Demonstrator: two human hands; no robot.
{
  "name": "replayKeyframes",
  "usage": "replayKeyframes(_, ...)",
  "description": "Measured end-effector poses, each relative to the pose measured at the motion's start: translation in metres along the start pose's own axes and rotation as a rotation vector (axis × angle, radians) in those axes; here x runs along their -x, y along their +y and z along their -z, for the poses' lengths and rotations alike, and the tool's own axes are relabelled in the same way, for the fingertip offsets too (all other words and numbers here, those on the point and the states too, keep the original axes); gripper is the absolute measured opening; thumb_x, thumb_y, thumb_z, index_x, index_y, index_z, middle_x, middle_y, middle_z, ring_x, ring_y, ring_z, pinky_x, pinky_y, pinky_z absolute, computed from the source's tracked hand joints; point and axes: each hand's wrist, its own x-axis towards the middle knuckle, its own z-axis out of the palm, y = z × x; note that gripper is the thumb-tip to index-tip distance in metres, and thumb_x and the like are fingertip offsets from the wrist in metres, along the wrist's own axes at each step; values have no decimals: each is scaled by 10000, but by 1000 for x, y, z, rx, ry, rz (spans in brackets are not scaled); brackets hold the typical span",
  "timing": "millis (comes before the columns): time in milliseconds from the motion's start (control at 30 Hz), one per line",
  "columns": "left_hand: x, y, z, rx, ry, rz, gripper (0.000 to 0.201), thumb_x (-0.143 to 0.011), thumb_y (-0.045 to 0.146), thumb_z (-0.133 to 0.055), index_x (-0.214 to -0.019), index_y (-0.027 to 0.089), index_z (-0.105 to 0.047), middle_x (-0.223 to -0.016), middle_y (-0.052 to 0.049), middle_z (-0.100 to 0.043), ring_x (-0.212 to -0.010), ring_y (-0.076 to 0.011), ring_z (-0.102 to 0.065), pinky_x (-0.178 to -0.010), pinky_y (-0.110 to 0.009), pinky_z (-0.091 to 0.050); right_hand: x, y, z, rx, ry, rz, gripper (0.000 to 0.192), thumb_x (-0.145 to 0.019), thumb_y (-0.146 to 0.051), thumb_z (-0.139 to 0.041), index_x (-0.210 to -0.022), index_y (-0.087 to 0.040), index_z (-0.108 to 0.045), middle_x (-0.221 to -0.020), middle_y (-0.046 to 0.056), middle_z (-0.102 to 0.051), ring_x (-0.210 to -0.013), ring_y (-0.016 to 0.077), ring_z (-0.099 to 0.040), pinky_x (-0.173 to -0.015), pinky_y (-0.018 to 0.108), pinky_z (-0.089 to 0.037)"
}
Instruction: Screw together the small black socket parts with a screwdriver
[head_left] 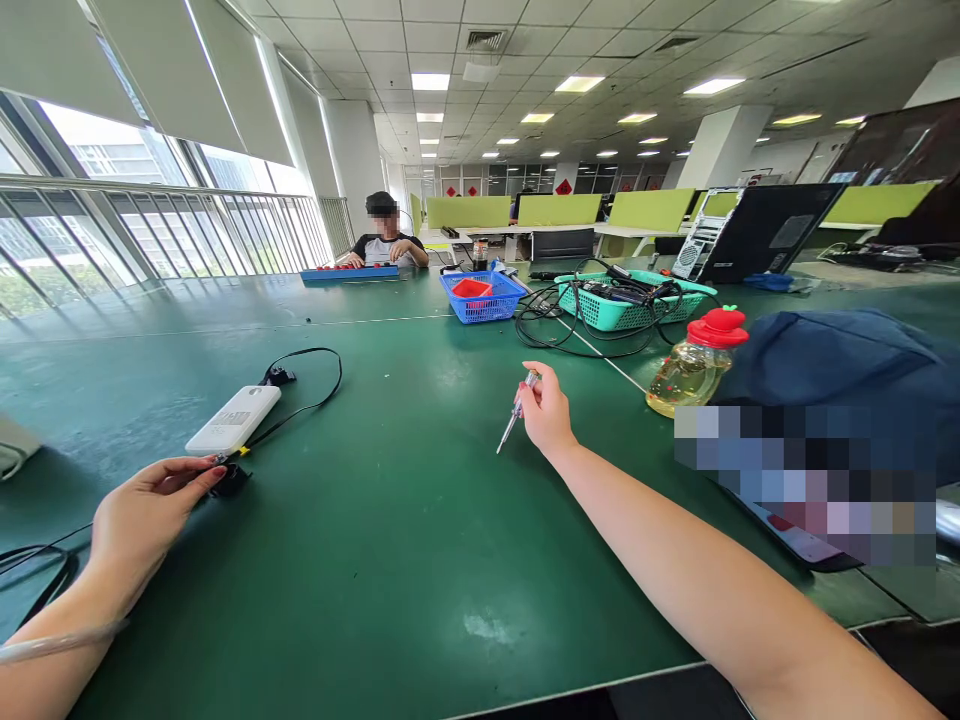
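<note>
My right hand is closed around a slim screwdriver with a clear handle. Its thin metal tip points down and left, close to the green table. At the left, my left hand pinches a small item between thumb and fingertips; I cannot make out its kind. A bit of metal shows at the fingertips, and a black piece sits right beside them. Just beyond that hand lies a white power bank-like block, with a looped black cable behind and beside it.
Farther back stand a blue basket with a red tray and a green basket heaped with black cables. A red-lidded bottle and dark blue cloth are at the right. Across the table sits another person at a blue tray.
</note>
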Motion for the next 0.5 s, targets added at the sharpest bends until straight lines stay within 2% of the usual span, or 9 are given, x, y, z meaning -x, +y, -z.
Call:
replayKeyframes(133,-3,-2,0,-114,-2,8,320,-659,429,-718,-891,209,-726,-996,-56,-797,-1086,-305,-689,-920,-399,-524,0,0,-1,-9,-3,-3,360,-901,-341,-489,-1241,-224,-505,-707,-26,-608,-594,163,-582,-615,328,-482)
replayKeyframes(333,-9,-7,-3,-161,7,-6,307,-665,436,-716,-876,215,-740,-1017,-45,-795,-1101,-301,-678,-903,-384,-506,-2,2,-1,-24,15,-19,353,-886,-329,-494,-1223,-224,-512,-685,-35,-598,-593,163,-594,-608,322,-480)
replayKeyframes(500,-9,-6,-1,-268,-6,-20,362,-734,492,-674,-977,243,-772,-995,-19,-795,-1001,-281,-686,-800,-362,-504,-1,1,0,-27,9,-22,357,-880,-327,-488,-1222,-227,-510,-690,-35,-597,-587,160,-589,-606,321,-481)
